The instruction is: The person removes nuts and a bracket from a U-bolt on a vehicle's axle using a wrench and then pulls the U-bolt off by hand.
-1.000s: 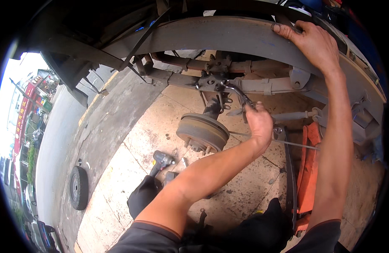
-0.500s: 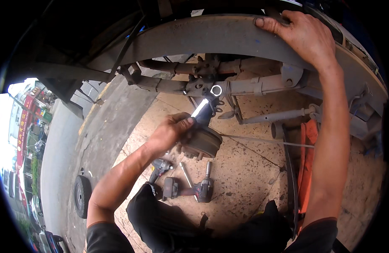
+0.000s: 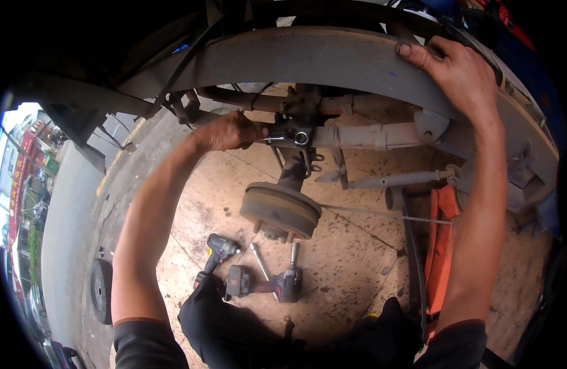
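My left hand (image 3: 231, 131) is closed round a shiny wrench (image 3: 275, 138), held nearly level. The wrench's ring end lies over the clamp plate on the leaf spring (image 3: 357, 136); whether it sits fully on a nut I cannot tell. My right hand (image 3: 464, 71) grips the upper edge of the grey frame rail (image 3: 295, 58), thumb on the near face, fingers partly hidden behind it. Below the spring, a rusty brake drum (image 3: 280, 209) with studs sits on the axle end.
Two cordless impact drivers, one grey (image 3: 225, 247) and one red and black (image 3: 274, 285), lie on the stained floor by a metal bar (image 3: 259, 261). An orange metal stand (image 3: 440, 246) is at right. A wheel (image 3: 101, 289) lies at left near the road.
My left hand has moved up and left with the wrench, from above the drum to the spring clamp. The wrench has turned from slanting to nearly level. My right hand still holds the rail.
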`<state>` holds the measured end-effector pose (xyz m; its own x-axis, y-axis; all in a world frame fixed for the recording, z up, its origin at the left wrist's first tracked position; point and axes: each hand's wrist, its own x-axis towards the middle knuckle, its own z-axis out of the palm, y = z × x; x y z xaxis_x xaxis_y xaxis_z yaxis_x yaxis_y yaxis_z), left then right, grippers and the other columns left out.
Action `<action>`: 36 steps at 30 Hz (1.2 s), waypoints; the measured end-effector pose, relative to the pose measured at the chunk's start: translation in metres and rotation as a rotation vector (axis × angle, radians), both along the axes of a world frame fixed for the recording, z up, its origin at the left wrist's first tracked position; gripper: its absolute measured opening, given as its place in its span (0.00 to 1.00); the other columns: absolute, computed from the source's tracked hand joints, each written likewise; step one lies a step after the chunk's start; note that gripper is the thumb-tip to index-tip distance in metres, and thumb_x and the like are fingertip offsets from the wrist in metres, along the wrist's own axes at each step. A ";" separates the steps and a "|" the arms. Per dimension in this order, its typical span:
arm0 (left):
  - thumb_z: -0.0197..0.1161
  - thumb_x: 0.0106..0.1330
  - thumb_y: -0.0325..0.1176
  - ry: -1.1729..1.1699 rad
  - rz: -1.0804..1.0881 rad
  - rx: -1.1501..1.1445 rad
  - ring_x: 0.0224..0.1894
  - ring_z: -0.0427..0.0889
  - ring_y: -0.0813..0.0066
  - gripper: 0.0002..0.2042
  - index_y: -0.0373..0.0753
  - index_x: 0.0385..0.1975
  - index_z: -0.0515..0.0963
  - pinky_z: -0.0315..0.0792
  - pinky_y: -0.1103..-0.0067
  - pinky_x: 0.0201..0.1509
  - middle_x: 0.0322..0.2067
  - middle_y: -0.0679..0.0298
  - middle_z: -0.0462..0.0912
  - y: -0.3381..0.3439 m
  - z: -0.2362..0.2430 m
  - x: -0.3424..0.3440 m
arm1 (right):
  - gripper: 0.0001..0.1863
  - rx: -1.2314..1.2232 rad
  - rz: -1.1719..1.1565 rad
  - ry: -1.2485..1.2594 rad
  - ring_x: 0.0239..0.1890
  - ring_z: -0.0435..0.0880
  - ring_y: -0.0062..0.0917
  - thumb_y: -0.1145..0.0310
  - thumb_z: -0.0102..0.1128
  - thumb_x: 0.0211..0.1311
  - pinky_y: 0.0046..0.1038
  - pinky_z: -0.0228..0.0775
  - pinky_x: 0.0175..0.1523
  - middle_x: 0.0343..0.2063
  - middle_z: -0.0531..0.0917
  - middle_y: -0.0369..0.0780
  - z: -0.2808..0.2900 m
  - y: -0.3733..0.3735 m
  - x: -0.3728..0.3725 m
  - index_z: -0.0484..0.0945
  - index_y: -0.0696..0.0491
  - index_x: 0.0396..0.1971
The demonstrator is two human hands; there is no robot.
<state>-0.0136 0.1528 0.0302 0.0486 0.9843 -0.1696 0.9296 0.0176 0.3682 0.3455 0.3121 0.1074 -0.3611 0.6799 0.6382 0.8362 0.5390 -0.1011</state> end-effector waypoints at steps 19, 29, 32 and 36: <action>0.63 0.62 0.57 -0.034 -0.051 0.001 0.30 0.71 0.74 0.32 0.39 0.59 0.73 0.68 0.77 0.35 0.27 0.63 0.79 0.046 -0.008 -0.010 | 0.53 -0.012 0.022 0.004 0.39 0.86 0.35 0.18 0.49 0.43 0.35 0.75 0.46 0.31 0.86 0.46 0.001 0.000 0.008 0.82 0.56 0.49; 0.51 0.72 0.48 0.188 0.177 -0.076 0.30 0.80 0.59 0.24 0.26 0.39 0.75 0.74 0.67 0.38 0.24 0.47 0.78 -0.049 -0.012 0.054 | 0.57 -0.032 0.062 -0.007 0.46 0.84 0.39 0.16 0.46 0.42 0.38 0.73 0.53 0.39 0.85 0.49 0.003 -0.006 0.002 0.81 0.57 0.50; 0.49 0.73 0.42 -0.368 0.427 -0.323 0.16 0.76 0.69 0.18 0.31 0.32 0.74 0.67 0.73 0.17 0.17 0.58 0.74 -0.060 0.010 0.102 | 0.57 0.027 0.013 -0.009 0.47 0.84 0.39 0.16 0.46 0.42 0.38 0.73 0.53 0.39 0.85 0.50 0.005 -0.002 0.006 0.80 0.57 0.50; 0.48 0.74 0.38 -1.109 0.800 -0.109 0.11 0.67 0.71 0.13 0.37 0.29 0.68 0.60 0.75 0.12 0.14 0.63 0.68 -0.074 -0.028 0.160 | 0.57 -0.049 0.036 -0.010 0.48 0.84 0.39 0.16 0.45 0.42 0.38 0.73 0.54 0.40 0.85 0.50 0.004 -0.010 0.002 0.80 0.57 0.50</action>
<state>0.1460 0.0789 0.0019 -0.3615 0.7917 -0.4925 -0.1261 0.4819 0.8671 0.3473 0.3018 0.1112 -0.3921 0.6964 0.6011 0.8173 0.5636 -0.1198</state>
